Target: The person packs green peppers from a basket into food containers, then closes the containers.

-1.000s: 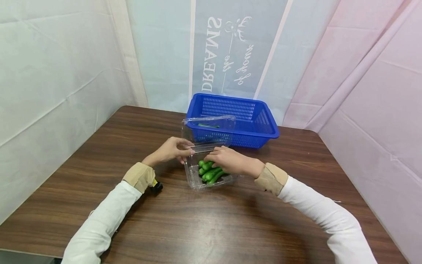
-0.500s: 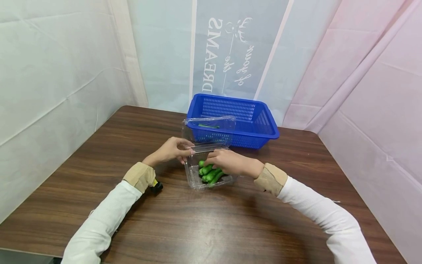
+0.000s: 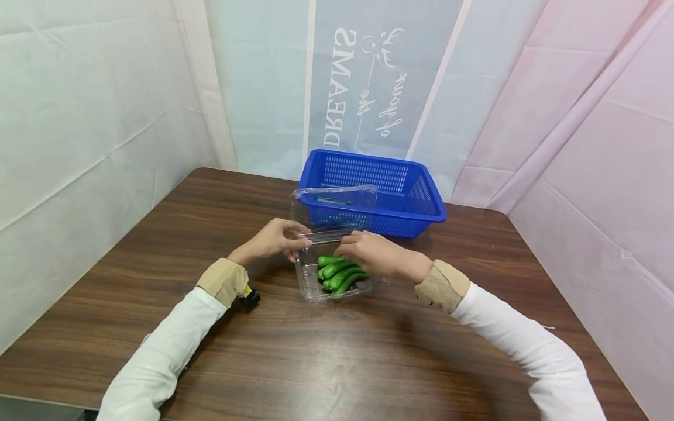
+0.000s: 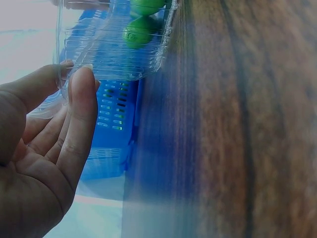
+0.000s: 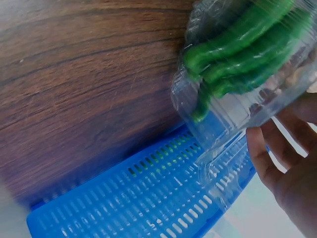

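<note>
A clear plastic clamshell box [image 3: 312, 286] rests on the table with its lid [image 3: 337, 190] raised. Inside lie several long, curved, glossy green vegetables [image 3: 342, 275], side by side. At the box's left side my left hand [image 3: 279, 238] pinches the plastic edge between thumb and fingers; the left wrist view shows the left hand [image 4: 54, 139] there too. My right hand [image 3: 376, 254] reaches over the right wall, fingertips bent down at the topmost vegetable. In the right wrist view, some fingers of the right hand [image 5: 292, 153] stay outside the wall. I cannot tell whether it grips a vegetable.
Right behind the box stands a blue perforated basket [image 3: 411, 213], overlapped by the lid. A thin green piece [image 3: 334, 202] shows through the lid, inside the basket. A small black and yellow object [image 3: 251, 297] sits by my left wrist. Curtains [image 3: 253, 88] surround the brown table [image 3: 326, 356].
My right hand has shifted a little to the right over the box, so more of the green vegetables shows, and the topmost now lies lengthwise. My left hand and the box have stayed put.
</note>
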`<state>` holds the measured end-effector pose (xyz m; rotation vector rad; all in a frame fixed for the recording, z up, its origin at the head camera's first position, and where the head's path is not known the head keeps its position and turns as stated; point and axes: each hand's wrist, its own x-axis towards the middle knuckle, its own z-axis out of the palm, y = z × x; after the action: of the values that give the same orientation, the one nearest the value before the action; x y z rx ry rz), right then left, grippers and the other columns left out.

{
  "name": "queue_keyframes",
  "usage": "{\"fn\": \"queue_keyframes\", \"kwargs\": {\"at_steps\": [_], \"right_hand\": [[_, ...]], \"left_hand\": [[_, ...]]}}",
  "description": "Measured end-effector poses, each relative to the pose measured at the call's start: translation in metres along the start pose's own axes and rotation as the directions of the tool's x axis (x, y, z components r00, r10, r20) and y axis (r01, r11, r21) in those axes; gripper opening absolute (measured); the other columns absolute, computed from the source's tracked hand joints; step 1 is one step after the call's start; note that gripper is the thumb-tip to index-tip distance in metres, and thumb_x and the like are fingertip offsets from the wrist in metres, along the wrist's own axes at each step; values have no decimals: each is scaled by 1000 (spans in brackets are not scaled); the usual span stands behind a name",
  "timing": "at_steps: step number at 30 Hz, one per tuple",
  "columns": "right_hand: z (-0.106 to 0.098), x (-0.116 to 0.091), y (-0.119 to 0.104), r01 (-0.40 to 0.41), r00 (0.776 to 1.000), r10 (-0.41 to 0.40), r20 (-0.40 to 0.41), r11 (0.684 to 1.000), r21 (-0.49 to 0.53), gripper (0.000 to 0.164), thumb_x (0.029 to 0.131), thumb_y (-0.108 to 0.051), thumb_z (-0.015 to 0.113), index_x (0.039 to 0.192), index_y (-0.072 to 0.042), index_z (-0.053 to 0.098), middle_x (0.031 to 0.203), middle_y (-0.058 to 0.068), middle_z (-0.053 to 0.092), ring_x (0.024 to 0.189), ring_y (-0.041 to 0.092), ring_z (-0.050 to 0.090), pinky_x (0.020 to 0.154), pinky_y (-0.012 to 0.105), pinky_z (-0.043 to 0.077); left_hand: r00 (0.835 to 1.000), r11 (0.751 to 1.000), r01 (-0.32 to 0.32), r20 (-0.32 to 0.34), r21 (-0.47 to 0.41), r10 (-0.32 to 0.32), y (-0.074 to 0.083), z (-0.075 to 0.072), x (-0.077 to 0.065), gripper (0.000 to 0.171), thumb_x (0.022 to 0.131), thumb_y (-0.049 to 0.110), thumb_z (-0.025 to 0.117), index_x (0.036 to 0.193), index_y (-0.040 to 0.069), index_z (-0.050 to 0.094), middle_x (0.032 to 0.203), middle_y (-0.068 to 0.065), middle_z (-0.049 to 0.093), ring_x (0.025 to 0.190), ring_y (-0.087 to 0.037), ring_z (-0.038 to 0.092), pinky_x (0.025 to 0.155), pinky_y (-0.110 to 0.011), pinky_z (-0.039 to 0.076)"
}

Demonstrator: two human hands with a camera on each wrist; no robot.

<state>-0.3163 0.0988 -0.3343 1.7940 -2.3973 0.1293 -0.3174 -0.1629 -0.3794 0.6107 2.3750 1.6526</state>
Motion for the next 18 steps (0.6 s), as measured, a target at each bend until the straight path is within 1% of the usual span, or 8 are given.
{"fn": "queue_keyframes", "kwargs": {"at_steps": [5,6,11,14,18], "right_hand": [[-3,-3,4,35,995,-36,-96,999,-13,15,90,-17,52,99,-14,64,90,-6,57,84,9,48,75,25,42],[-3,-3,4,40,992,-42,-121,999,-22,13,90,-18,53,97,-15,63,89,-7,56,83,9,48,74,25,41],[-6,-6,5,-5,975,-10,-223,998,-65,12,90,-23,53,92,-17,64,84,-8,54,77,10,45,68,25,39],[-7,-7,5,-49,954,16,-300,993,-103,11,88,-23,55,87,-17,64,81,-8,54,74,11,44,65,26,38],[-11,-8,6,-113,909,44,-415,983,-145,12,87,-24,55,79,-17,61,74,-8,52,66,11,40,58,25,33]], "left_hand": [[1000,1000,-7,-3,3,7,0,0,0,40,79,17,68,111,-3,56,88,-21,62,56,-26,60,53,-47,53],[1000,1000,0,0,-2,0,4,0,-2,40,79,16,68,111,-4,56,88,-23,62,57,-28,60,54,-48,53],[1000,1000,0,7,-9,0,4,0,-2,40,79,15,67,112,-6,55,90,-23,62,57,-28,60,54,-49,53],[1000,1000,-4,-1,-3,4,1,1,-1,39,79,16,68,110,-3,57,89,-22,62,56,-26,60,52,-47,53],[1000,1000,-12,-1,-4,12,1,1,-1,37,79,16,68,110,-2,57,88,-21,63,55,-26,60,52,-47,53]]}}
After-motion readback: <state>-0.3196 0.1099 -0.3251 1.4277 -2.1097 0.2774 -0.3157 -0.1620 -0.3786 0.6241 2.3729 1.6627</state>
